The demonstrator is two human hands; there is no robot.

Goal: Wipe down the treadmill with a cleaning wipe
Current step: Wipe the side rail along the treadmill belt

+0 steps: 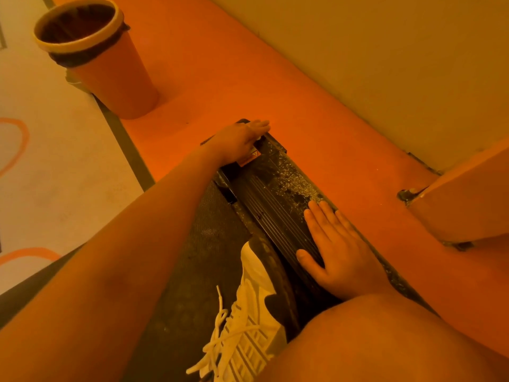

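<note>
The black treadmill's ribbed side rail [272, 208] runs up the middle, dusty with pale specks along its right edge, and the belt [203, 244] lies to its left. My left hand [239, 142] reaches to the far end cap and lies on it with fingers stretched forward. A small pale bit of the cleaning wipe [258, 137] shows under that hand; most of it is hidden. My right hand [336, 249] rests flat on the side rail, fingers straight, holding nothing.
An orange bin [115, 78] with a dark liner stands on the orange floor at the far left. My white laced shoe [248, 326] is on the belt and my knee [385, 340] is at the lower right. A wall [385, 51] runs along the right.
</note>
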